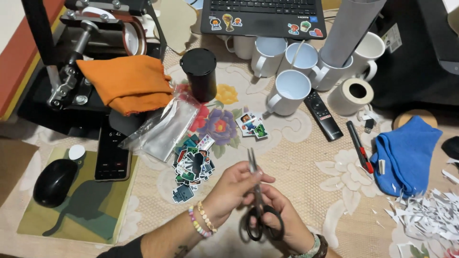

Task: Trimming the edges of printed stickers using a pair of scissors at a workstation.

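1. Scissors (256, 205), black-handled, upright with the blades pointing away from the body and closed together. They sit between both hands, low centre over the lace tablecloth (306, 157).
2. Right hand (282, 217): fingers curled through and around the black handle loops, closed on them.
3. Left hand (232, 188): fingers bent together, thumb and fingertips pinching the blades just above the pivot. Bead bracelets on that wrist.
4. Just beyond the left fingertips: pile of cut stickers (192, 165), loose on the cloth. A single sticker sheet (252, 124) lies farther out, past the blade tips.
5. Clear plastic bag (165, 126), beyond the pile; flat, contents cannot be made out.
6. Black cylindrical tin (199, 74), lid on, contents hidden; well beyond the fingers.
7. White mugs (287, 91), clustered far side; the nearest one shows an empty interior. One mug holds a rolled grey sheet (351, 28).
8. Right of the right hand: remote (322, 114), utility knife (359, 147), blue cloth (406, 153), white paper offcuts (430, 217).
9. Left of the left hand: phone (113, 150), black mouse (54, 182) on a pad, orange cloth (126, 83).
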